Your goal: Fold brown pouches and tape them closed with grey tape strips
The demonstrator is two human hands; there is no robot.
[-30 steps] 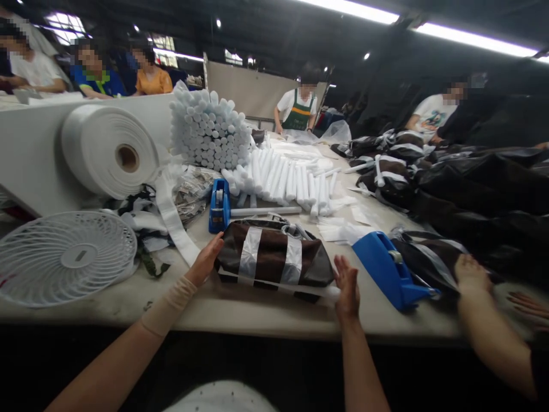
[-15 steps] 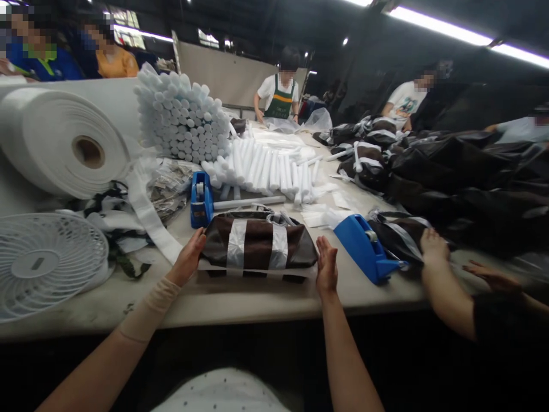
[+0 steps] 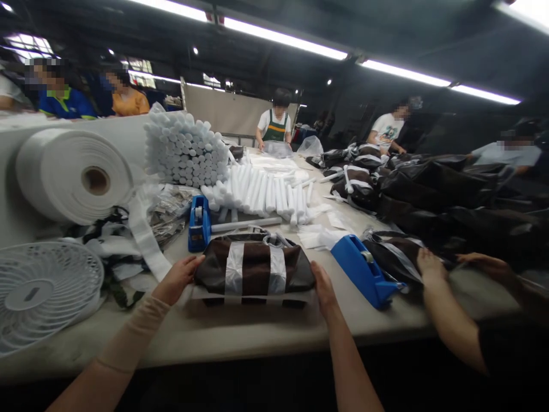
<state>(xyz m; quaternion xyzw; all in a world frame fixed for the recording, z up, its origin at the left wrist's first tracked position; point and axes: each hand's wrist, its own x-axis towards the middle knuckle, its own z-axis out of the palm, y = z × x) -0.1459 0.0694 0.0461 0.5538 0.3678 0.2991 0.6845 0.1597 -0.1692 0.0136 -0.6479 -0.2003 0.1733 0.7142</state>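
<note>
A dark brown bag [image 3: 256, 272] with two bands of shiny clear wrap lies on the table in front of me. At its left end, my left hand [image 3: 179, 278] has its fingers against the upper corner. The fingertips of my right hand [image 3: 322, 288] are partly hidden behind the bag's right end. Both hands grip the bag from its two sides. Straps are bunched on top of it. Behind it on the left stands a blue tape dispenser [image 3: 199, 224], and to the right is a larger blue tape dispenser [image 3: 364, 272].
White foam-like rods [image 3: 263, 191] lie behind the bag, with more in an upright stack [image 3: 184, 157]. A white roll [image 3: 55, 171] and a fan [image 3: 47, 294] occupy the left. At right, a co-worker's hands [image 3: 433, 269] touch another wrapped bag [image 3: 392, 252] beside a dark heap [image 3: 429, 189].
My right hand has closed in from just beside the bag to touch its right end. The view has tilted up, so everything sits lower in the picture.
</note>
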